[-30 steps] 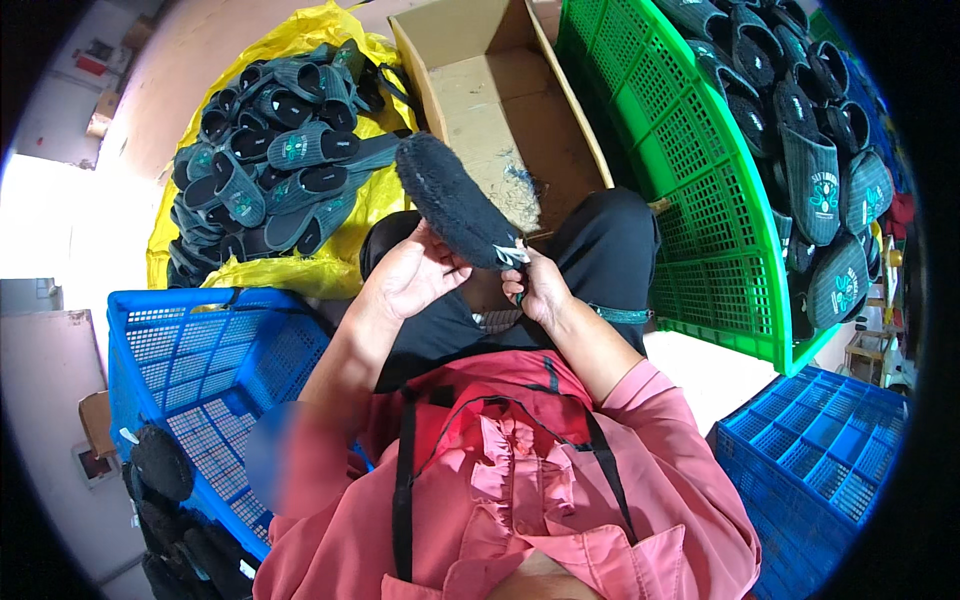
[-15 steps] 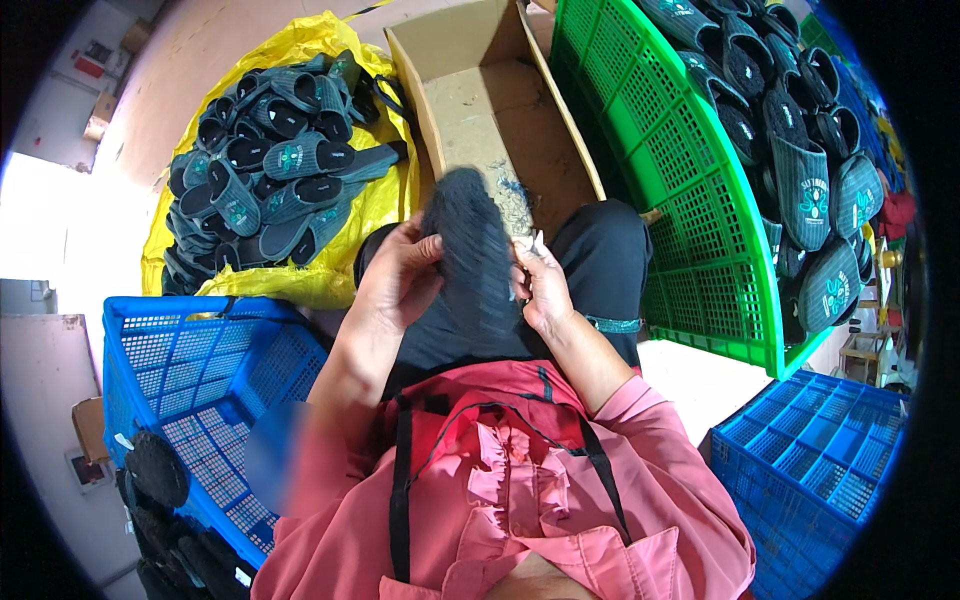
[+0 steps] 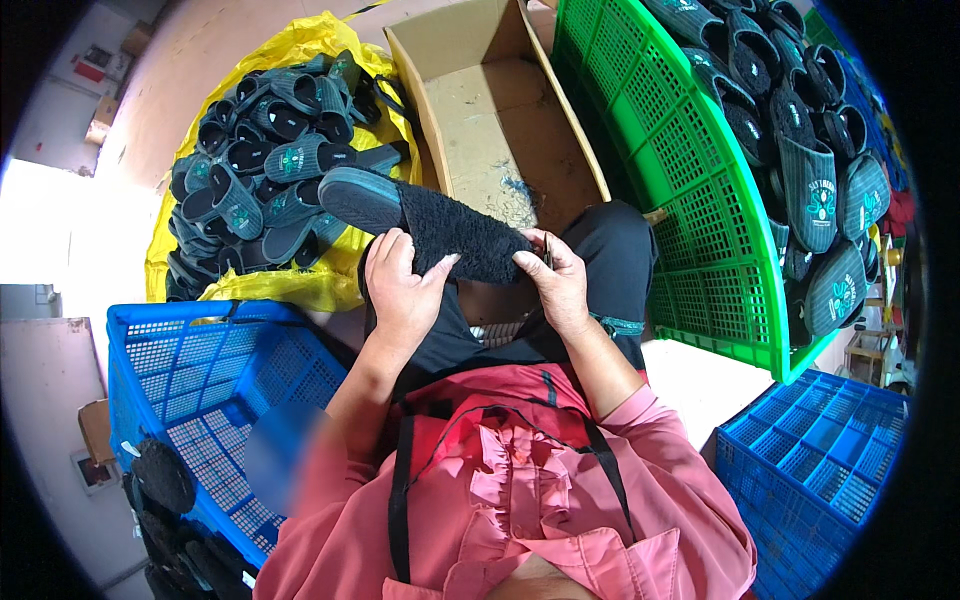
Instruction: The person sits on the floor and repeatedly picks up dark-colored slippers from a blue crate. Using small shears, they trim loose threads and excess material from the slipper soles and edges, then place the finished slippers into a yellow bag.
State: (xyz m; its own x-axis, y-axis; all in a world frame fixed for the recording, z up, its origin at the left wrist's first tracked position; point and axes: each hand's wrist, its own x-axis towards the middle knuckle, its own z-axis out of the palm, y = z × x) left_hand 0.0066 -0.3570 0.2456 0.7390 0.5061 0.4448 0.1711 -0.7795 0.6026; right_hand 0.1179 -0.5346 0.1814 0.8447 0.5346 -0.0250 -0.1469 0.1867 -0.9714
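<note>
Above my lap, a dark slipper lies crosswise between my hands. Its grey-green sole end points left, and shaggy black lining faces up over the rest. My left hand grips the near edge at its middle, thumb on the lining. At the right end my right hand pinches the slipper between thumb and fingers. Something thin and dark shows by the right fingers, too small to make out. The slipper's underside is hidden.
A yellow sack full of slippers stands at far left. An open cardboard box with fibre scraps lies ahead. A green crate beside slippers rises on the right. Blue crates flank me, left and right. Black fuzzy pieces hang lower left.
The slipper has turned from upright, with its ribbed dark face showing, to lying crosswise with shaggy lining and sole end visible. Both hands have shifted with it and still hold it.
</note>
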